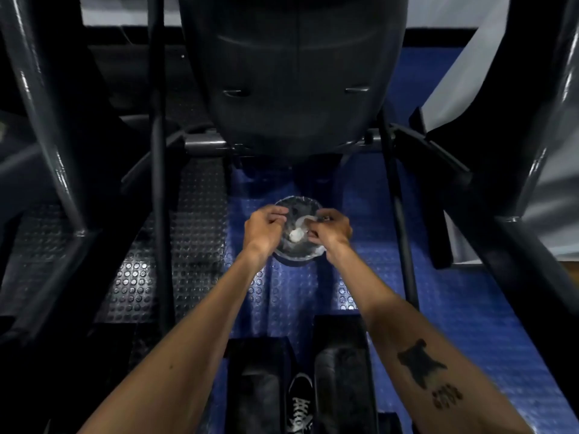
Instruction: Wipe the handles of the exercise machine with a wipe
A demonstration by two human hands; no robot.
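Observation:
A round tub of wipes [294,256] with a shiny lid stands on the blue studded floor between the machine's rails. A white wipe [297,234] sticks up from the middle of the lid. My right hand [330,230] pinches the wipe's upper end with curled fingers. My left hand [266,228] rests on the tub's left side, fingers curled over the rim. The machine's dark upright handle bars [158,126] rise at left and right [396,195], well apart from both hands.
The machine's big dark housing [294,73] looms just beyond the tub. Two black foot pedals [341,371] lie below my arms, with my black laced shoe [300,402] between them. Heavy frame beams [40,120] close in at both sides.

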